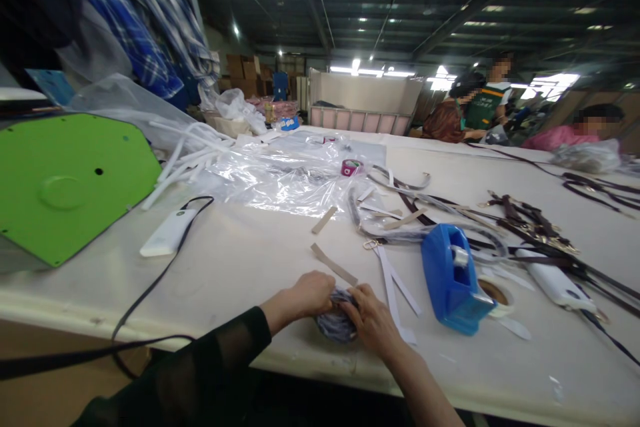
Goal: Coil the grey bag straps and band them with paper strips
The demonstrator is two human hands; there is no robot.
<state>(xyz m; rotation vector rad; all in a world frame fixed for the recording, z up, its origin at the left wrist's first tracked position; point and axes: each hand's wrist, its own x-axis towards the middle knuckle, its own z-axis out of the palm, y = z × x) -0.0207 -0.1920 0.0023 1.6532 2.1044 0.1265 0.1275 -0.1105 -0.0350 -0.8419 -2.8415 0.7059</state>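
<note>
Near the front edge of the table, both hands close around a rolled-up grey bundle (334, 325) that looks like a coiled strap in transparent wrapping. My left hand (314, 293) grips its upper left side, the fingertips partly hidden. On the right side, my right hand (373, 320) pinches the bundle with thumb and fingers. A beige strip (334, 264) lies just beyond my hands. White paper strips (393, 283) are spread beside my right hand, close to a blue tape dispenser (450, 280).
A roll of tape (497, 295) leans by the dispenser. Dark straps with metal clips (530, 220) cover the right side. Plastic sheets (285, 180) lie at the back. Left are a white device (169, 233) and a green machine (75, 187). Several people work across the table.
</note>
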